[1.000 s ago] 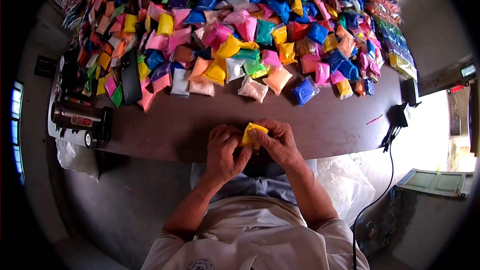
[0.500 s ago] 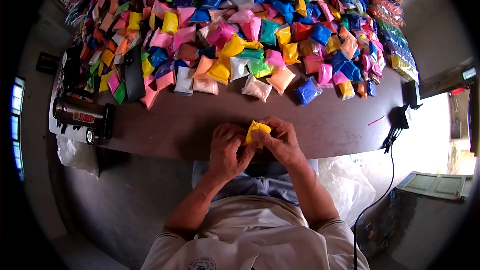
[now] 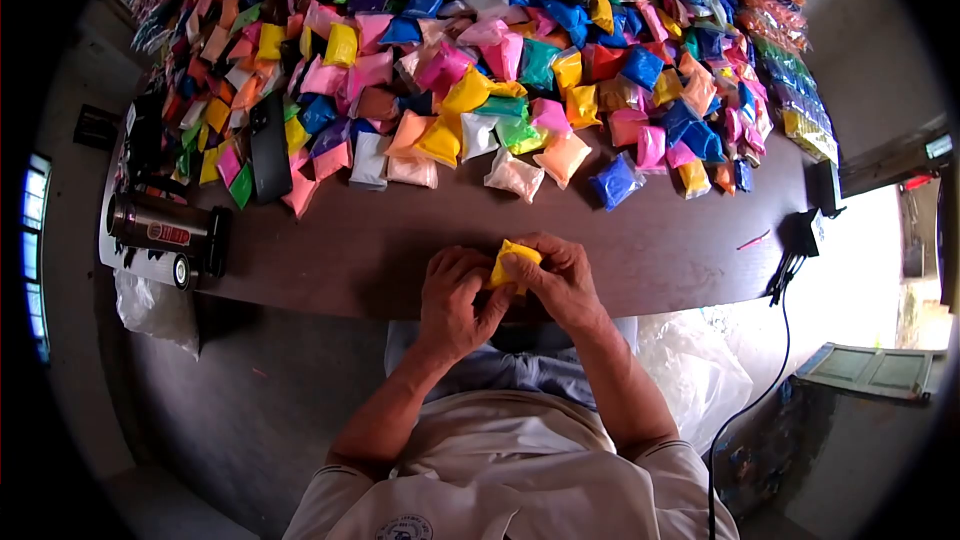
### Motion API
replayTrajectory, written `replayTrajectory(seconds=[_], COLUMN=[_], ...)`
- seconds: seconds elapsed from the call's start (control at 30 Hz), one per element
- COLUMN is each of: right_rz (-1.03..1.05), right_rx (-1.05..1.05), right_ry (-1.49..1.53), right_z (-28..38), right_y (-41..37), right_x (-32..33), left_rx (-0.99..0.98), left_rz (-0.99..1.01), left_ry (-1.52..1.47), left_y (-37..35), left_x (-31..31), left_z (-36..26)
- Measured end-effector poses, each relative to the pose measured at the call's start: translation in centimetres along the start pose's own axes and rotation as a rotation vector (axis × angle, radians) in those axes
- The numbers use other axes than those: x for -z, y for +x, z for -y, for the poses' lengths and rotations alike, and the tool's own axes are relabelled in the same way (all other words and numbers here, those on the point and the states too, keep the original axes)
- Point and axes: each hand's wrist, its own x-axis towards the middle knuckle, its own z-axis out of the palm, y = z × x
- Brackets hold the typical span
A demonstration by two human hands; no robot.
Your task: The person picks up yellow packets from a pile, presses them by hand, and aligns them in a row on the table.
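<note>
A small yellow packet [image 3: 514,258] is held at the table's near edge, between my two hands. My right hand [image 3: 562,282] pinches it, with the thumb lying across its face and the fingers behind. On its left side, my left hand [image 3: 458,292] has curled fingers and a thumb pointing at the packet's lower edge; the fingertips close on that lower left corner. What the packet contains cannot be made out. Ahead of my hands lie a pale peach packet [image 3: 514,176], an orange-peach packet [image 3: 563,159] and a blue packet [image 3: 617,181].
A large heap of coloured packets [image 3: 470,90] covers the far part of the brown table [image 3: 330,250]. A black phone [image 3: 268,150] leans on its left side. A metal flask [image 3: 160,224] lies at the left. A black cable [image 3: 785,280] hangs off the right edge, near a pink pen-like item [image 3: 753,240].
Almost nothing differs. The yellow packet looks slightly flatter at its top left corner, while both hands stay in the same place.
</note>
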Motion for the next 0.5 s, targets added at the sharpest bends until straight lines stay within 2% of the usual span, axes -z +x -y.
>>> replayTrajectory(seconds=[0.5], right_rz=[0.006], right_rx=[0.021], right_ry=[-0.020], right_z=[-0.60], right_y=[0.08], right_x=[0.00], left_rx=[0.003], left_rz=[0.024], left_ry=[0.013], left_y=[0.02], left_x=[0.15], left_z=[-0.15])
